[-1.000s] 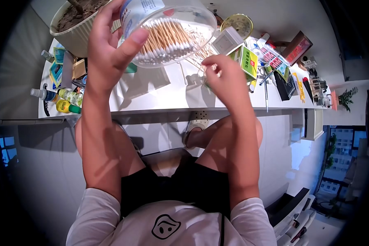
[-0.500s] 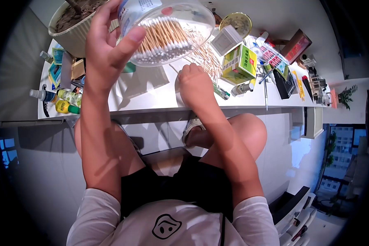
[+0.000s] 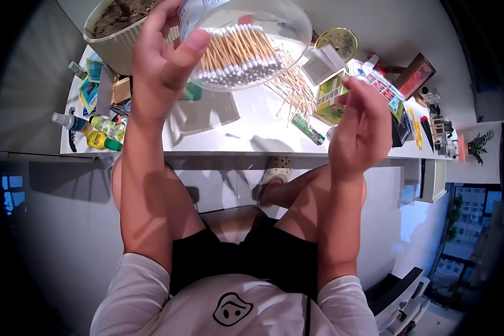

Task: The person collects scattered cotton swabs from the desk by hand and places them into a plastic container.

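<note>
My left hand (image 3: 165, 67) is closed on the side of a clear plastic tub (image 3: 297, 33), which it holds tilted above the table. Inside the tub lies a dense row of cotton swabs (image 3: 238, 53) with wooden sticks and white tips. Loose cotton swabs (image 3: 297, 92) are scattered in a heap on the white table behind and right of the tub. My right hand (image 3: 361, 126) is raised over the table's front edge, in front of a green and yellow box (image 3: 329, 103). Its fingers are loosely bent and apart, with nothing visible in them.
A large plant pot (image 3: 115, 47) stands at the back left. Several bottles, among them a yellow one (image 3: 102, 140), sit at the left edge. A green-labelled packet (image 3: 308, 130) lies near the front edge. A gold round dial (image 3: 341, 43) and pens (image 3: 415, 129) are at the right.
My right hand has left the area by the loose swabs, moving right and opening its fingers. The left hand still holds the tub; the whole view has shifted slightly.
</note>
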`<state>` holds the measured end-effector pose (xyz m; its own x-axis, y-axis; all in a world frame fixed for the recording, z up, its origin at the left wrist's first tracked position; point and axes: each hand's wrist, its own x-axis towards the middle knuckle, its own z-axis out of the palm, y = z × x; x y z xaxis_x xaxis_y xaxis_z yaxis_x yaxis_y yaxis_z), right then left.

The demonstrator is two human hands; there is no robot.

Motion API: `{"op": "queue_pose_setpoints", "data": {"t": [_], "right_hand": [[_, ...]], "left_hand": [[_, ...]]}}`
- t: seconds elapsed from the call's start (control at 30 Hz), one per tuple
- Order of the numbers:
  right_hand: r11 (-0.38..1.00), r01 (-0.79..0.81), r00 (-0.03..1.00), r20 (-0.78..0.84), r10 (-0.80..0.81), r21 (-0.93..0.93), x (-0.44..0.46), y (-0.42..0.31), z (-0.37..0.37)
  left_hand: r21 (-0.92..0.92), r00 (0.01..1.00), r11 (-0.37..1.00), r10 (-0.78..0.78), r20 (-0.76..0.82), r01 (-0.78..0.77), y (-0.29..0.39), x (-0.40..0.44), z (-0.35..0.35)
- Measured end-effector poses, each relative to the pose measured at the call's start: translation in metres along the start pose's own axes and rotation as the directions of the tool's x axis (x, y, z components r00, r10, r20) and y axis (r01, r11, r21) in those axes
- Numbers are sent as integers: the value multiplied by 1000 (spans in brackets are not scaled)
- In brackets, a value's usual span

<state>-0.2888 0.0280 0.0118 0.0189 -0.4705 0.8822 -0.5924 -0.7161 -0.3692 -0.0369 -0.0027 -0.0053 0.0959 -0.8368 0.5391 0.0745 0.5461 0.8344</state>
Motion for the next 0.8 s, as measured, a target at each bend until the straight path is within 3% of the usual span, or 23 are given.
{"op": "queue_pose_setpoints", "data": {"t": [0.13, 0.37, 0.57, 0.67, 0.8], "right_hand": [[990, 131, 977, 165, -137, 48, -6, -4, 8], [993, -11, 992, 130, -4, 115, 1, -18, 11], [970, 45, 979, 184, -91, 241, 6, -15, 20], [951, 8, 989, 138, -54, 310, 4, -10, 25], [967, -8, 983, 177, -39, 256, 5, -11, 21]], "left_hand": [[67, 1000, 998, 12, -10, -12, -6, 1, 2], [64, 1000, 998, -9, 6, 8, -7, 0, 2], [85, 1000, 996, 3, -18, -1, -4, -1, 5], [86, 1000, 996, -15, -11, 16, -4, -1, 3], [89, 1000, 996, -6, -4, 7, -3, -1, 3]]}}
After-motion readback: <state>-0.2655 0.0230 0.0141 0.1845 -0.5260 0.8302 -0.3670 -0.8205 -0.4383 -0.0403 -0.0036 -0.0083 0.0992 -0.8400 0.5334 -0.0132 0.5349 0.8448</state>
